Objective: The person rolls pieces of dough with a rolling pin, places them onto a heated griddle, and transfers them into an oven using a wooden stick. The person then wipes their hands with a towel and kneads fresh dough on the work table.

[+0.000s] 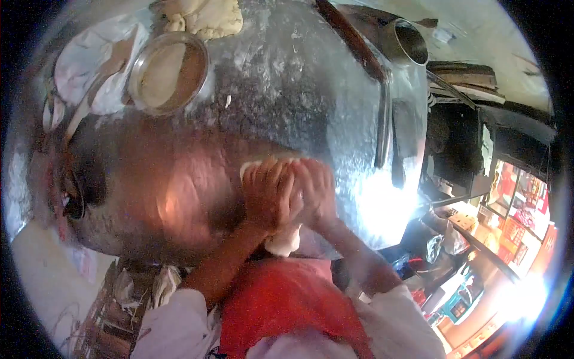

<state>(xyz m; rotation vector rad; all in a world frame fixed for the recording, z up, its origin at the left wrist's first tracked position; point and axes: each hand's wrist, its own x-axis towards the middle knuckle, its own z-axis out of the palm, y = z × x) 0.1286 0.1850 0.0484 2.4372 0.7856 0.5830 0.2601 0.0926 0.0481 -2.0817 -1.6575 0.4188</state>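
Pale dough lies on the metal worktop, close to the edge by my body. My left hand and my right hand are side by side on top of it, pressing down with fingers curled over it. Most of the dough is hidden beneath them; a lump shows below my wrists and a bit past my left fingers. A larger piece of dough rests at the far side of the worktop.
A round bowl holding flour stands at the back left, next to a wooden spatula on white plastic. Toward the right are a long brown-handled metal tool and a metal pot. Clutter fills the lower right.
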